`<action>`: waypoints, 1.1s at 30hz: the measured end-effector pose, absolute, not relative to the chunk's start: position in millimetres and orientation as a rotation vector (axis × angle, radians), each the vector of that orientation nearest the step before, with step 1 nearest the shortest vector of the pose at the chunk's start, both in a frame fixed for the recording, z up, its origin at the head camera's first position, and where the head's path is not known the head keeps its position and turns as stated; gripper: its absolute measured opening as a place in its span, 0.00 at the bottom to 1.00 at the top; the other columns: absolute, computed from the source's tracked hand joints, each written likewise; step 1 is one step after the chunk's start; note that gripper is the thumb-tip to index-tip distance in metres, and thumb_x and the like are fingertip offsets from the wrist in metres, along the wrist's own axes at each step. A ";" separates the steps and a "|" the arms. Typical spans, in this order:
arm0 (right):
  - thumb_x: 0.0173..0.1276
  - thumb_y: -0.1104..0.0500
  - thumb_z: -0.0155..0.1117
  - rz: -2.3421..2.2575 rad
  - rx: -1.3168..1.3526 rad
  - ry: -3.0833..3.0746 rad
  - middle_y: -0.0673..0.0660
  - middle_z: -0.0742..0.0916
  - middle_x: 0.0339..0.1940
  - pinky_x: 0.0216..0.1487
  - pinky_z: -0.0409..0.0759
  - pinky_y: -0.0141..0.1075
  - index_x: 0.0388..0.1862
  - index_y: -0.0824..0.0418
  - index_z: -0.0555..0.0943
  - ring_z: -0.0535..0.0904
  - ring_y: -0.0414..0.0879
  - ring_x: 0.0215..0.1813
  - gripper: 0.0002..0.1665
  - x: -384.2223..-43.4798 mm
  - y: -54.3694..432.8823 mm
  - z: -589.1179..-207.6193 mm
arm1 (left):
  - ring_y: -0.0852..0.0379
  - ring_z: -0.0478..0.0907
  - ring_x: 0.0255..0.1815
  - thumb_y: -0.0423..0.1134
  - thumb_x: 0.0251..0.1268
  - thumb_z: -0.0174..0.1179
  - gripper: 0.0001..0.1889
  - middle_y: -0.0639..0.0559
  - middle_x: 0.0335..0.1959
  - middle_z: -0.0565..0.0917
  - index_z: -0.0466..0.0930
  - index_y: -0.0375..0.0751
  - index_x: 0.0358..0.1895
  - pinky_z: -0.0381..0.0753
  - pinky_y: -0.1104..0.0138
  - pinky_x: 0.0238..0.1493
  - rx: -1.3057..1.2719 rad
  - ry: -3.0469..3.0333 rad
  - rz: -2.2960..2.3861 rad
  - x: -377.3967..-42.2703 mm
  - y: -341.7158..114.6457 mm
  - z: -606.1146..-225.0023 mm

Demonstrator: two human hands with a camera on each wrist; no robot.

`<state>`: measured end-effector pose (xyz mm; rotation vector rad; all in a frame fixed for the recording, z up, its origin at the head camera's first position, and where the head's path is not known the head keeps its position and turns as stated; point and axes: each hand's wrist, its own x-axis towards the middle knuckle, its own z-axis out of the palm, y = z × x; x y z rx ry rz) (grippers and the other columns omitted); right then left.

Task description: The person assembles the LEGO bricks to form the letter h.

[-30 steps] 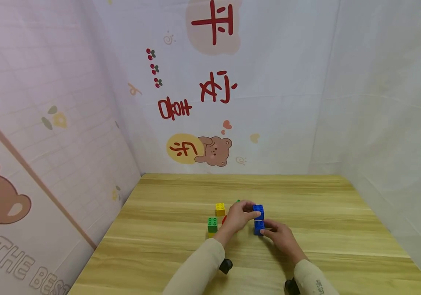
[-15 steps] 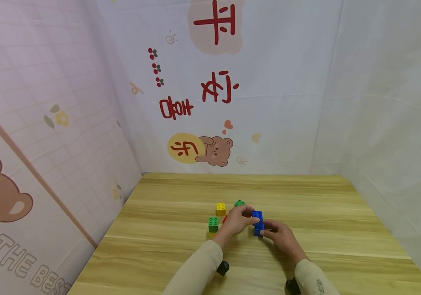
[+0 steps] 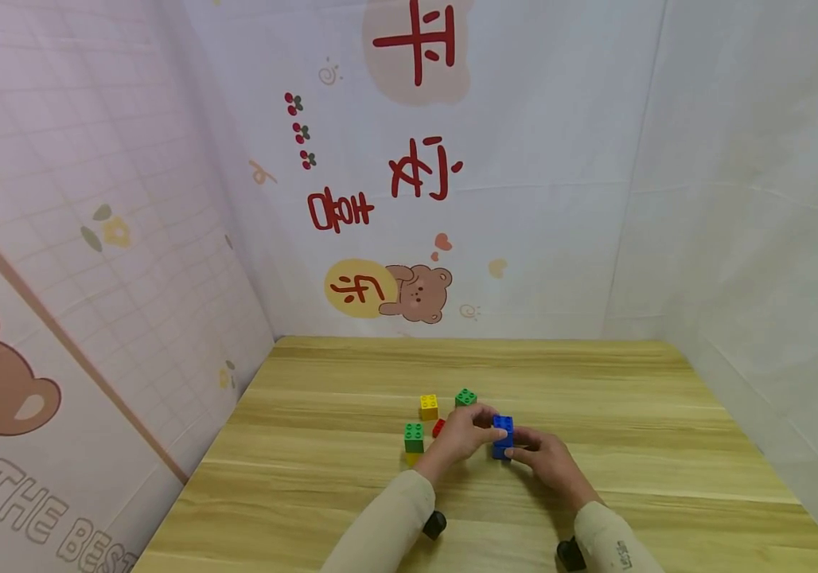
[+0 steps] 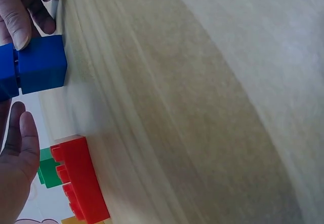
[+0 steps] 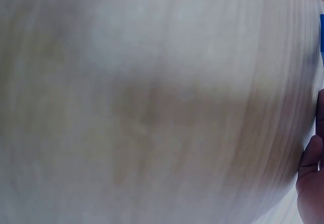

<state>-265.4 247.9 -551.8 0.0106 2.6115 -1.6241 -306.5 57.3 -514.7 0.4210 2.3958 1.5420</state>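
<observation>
Two blue toy bricks are stacked between my hands on the wooden table. My left hand [image 3: 465, 434] pinches the upper blue brick [image 3: 504, 422] from the left, its thumb on the near face. From the right, my right hand [image 3: 551, 461] holds the lower blue brick [image 3: 500, 454] low over the table. In the left wrist view, a narrow gap with studs shows between the lower brick [image 4: 45, 64] and the upper brick [image 4: 6, 75], and the right thumb presses near that seam. Only the edge of the lower brick and part of my right hand [image 5: 311, 178] show in the right wrist view.
Left of my hands, a green brick [image 3: 414, 434] sits on a yellow brick [image 3: 413, 459]. Behind are a single yellow brick [image 3: 429, 408], a red brick [image 3: 439, 428] partly behind the left hand, and another green brick [image 3: 466, 396]. Patterned cloth walls [image 3: 538, 199] enclose the wooden table [image 3: 309, 438].
My left hand has lowered the upper blue brick onto the lower one, narrowing the gap between them. The right hand stays nearly still. More of the red and rear green bricks shows.
</observation>
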 end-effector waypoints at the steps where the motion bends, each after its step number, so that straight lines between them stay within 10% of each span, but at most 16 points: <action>1: 0.65 0.55 0.71 -1.620 0.000 2.616 0.60 0.86 0.54 0.61 0.73 0.55 0.61 0.65 0.80 0.79 0.57 0.59 0.27 -265.5 247.8 -551.7 | 0.61 0.77 0.43 0.46 0.63 0.69 0.14 0.61 0.40 0.82 0.83 0.50 0.50 0.80 0.61 0.49 0.426 2.394 1.541 -306.2 56.7 -514.6; 33: 0.65 0.59 0.71 -1.559 0.009 2.656 0.59 0.87 0.51 0.56 0.76 0.53 0.60 0.65 0.80 0.81 0.56 0.55 0.25 -259.9 241.6 -545.6 | 0.64 0.75 0.40 0.48 0.65 0.68 0.12 0.62 0.41 0.82 0.84 0.51 0.47 0.78 0.69 0.42 0.595 2.512 1.393 -300.2 53.5 -513.8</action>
